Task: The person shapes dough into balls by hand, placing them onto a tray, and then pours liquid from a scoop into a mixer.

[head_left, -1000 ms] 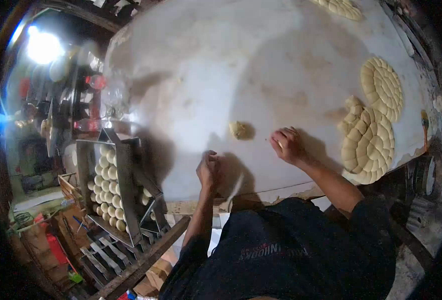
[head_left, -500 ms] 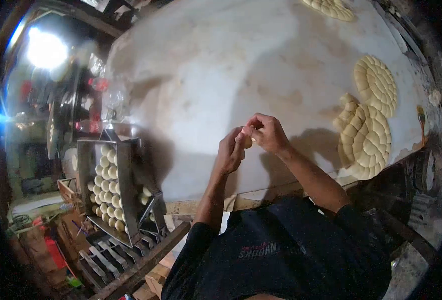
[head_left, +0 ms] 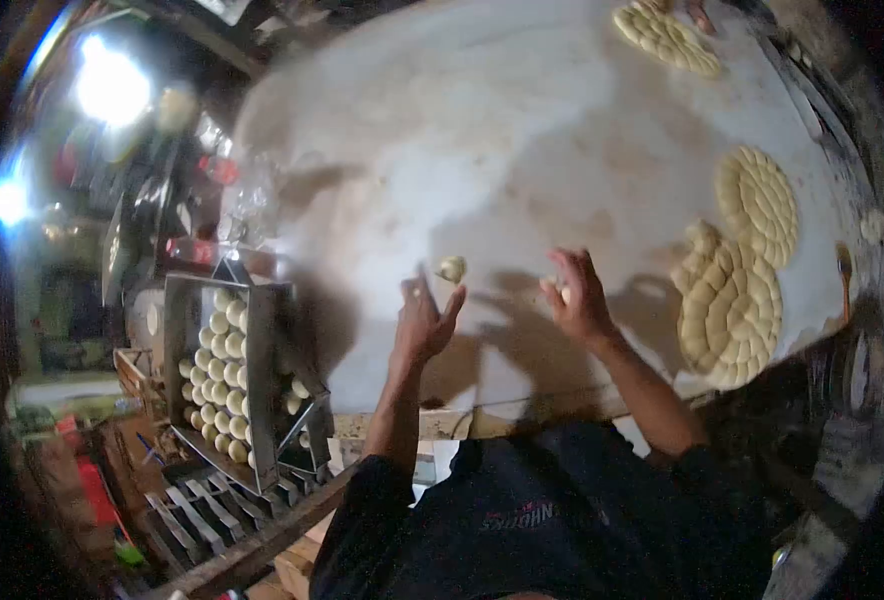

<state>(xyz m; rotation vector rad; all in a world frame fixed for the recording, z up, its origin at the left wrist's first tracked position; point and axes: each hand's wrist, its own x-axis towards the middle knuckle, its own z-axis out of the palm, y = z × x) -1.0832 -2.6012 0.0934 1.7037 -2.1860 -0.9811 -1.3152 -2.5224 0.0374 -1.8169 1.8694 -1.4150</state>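
A small piece of dough (head_left: 452, 268) sits on the pale worktop (head_left: 382, 210), just beyond my left hand (head_left: 425, 322). That hand is open, its thumb and forefinger spread apart close to the dough. Off to the right, my right hand (head_left: 579, 300) is raised over the worktop with curled fingers. A small pale bit of dough (head_left: 565, 293) shows between its thumb and fingers, mostly hidden by them.
At left, a metal box (head_left: 260, 375) holds many dough balls (head_left: 220, 372) in rows. Flat rounds of joined dough pieces (head_left: 732, 310) lie at right, with another dough round (head_left: 667, 40) at the far edge near another person's hand (head_left: 700, 15). A brush (head_left: 845, 280) lies at the right edge.
My hands were together around a small piece of dough. They have moved apart, and the dough piece is now on the worktop. Another person's hand has appeared at the far right.
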